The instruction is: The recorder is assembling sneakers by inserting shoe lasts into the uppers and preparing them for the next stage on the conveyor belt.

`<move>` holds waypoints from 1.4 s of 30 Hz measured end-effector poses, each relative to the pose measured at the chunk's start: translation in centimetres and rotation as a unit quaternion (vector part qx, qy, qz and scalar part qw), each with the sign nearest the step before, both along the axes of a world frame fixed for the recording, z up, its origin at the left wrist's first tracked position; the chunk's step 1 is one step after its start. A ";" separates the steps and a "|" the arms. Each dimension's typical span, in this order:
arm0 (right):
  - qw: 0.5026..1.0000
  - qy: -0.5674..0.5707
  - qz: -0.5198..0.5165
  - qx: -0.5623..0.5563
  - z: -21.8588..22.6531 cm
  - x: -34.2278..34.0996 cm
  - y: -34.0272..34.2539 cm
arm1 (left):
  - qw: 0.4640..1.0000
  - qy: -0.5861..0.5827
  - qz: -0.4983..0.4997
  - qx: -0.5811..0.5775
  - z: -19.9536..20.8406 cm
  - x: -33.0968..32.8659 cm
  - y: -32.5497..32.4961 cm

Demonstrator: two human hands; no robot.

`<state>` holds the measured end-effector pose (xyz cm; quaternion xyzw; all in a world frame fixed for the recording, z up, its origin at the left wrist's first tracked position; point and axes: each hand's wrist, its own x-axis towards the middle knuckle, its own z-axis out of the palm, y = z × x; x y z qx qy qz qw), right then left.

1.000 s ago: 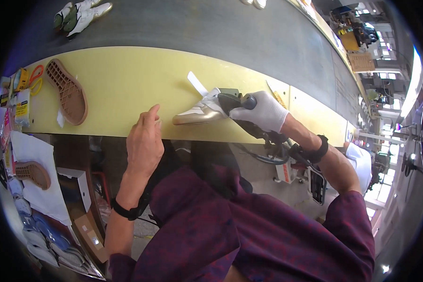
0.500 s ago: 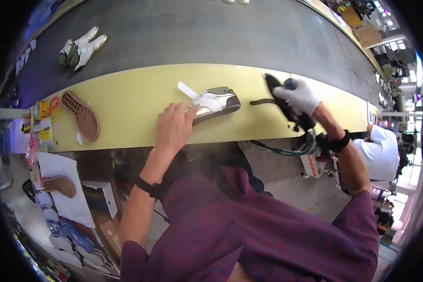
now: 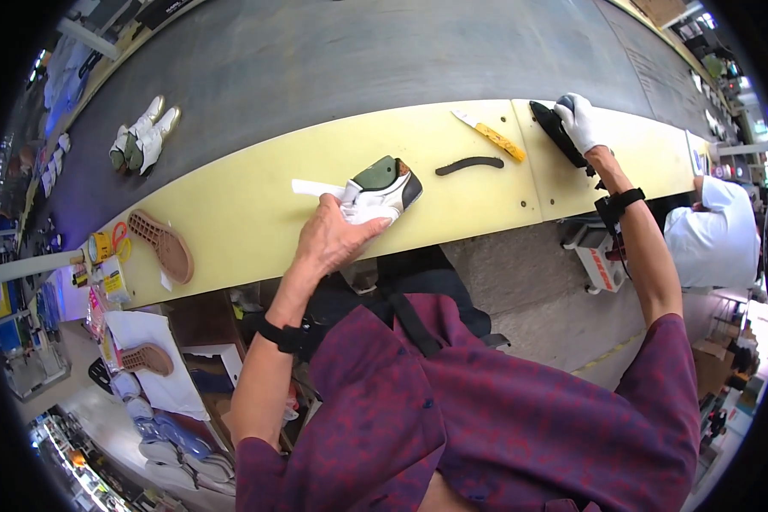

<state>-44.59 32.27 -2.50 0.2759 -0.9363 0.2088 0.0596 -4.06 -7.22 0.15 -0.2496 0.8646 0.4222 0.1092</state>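
While the bare left hand (image 3: 337,235) is closed over its front part, fingers on the far side and thumb along the near side, a white shoe (image 3: 382,205) with a green collar and a dark sole edge sits at the middle of the yellow bench (image 3: 256,213). A white strip (image 3: 314,187) sticks out leftward beside the fingers. Well to the right, the right hand (image 3: 578,124), in a white glove, is wrapped around the handle of a black tool (image 3: 553,126); whether that tool rests on the bench cannot be told. Between the hands lie a dark curved band (image 3: 469,165) and, just beyond it, a knife (image 3: 498,141) with a yellow handle. Toward the bench's left end lies a brown sole (image 3: 164,247), near a roll of yellow tape (image 3: 100,247). Past the bench, a pair of shoes (image 3: 154,141) stands on the grey surface (image 3: 333,60).
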 end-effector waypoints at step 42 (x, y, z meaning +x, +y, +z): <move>0.891 -0.358 0.096 -0.262 11.0 37.7 -15.5 | 0.987 0.144 0.062 0.025 10.9 9.9 8.4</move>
